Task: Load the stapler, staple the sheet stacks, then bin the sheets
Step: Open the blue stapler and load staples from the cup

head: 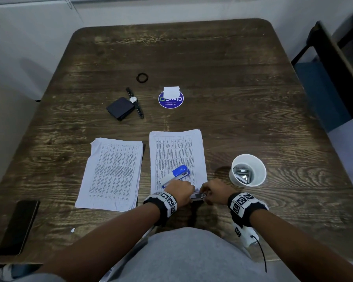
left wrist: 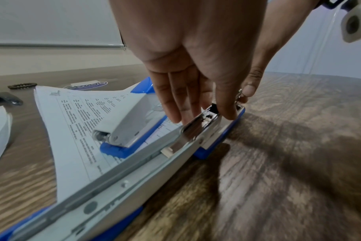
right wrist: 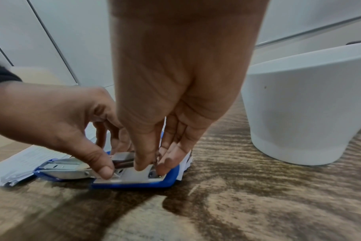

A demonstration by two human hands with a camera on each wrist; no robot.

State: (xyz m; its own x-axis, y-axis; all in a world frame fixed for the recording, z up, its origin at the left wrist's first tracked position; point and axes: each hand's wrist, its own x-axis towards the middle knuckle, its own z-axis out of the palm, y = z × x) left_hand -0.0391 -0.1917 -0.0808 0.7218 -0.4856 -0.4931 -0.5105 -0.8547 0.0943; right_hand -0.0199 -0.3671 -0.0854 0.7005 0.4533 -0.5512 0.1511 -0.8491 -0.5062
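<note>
The blue and grey stapler (head: 180, 171) lies folded open on the right sheet stack (head: 177, 147), its metal staple channel (head: 198, 196) at the near edge. My left hand (head: 189, 192) grips that channel (left wrist: 188, 135) between thumb and fingers (left wrist: 175, 104). My right hand (head: 205, 193) pinches a short staple strip (right wrist: 157, 156) and holds it at the channel's front end over the blue base (right wrist: 134, 181). In the left wrist view the right hand's fingertips (left wrist: 248, 91) show behind my left hand (left wrist: 204, 114). A second sheet stack (head: 112, 174) lies to the left.
A white cup (head: 261, 171) holding staple strips stands just right of my right hand. A dark phone (head: 18, 226) lies near the front left edge. A wallet (head: 119, 108), a watch (head: 135, 102), a hair tie (head: 142, 77) and a round blue sticker (head: 171, 99) lie farther back.
</note>
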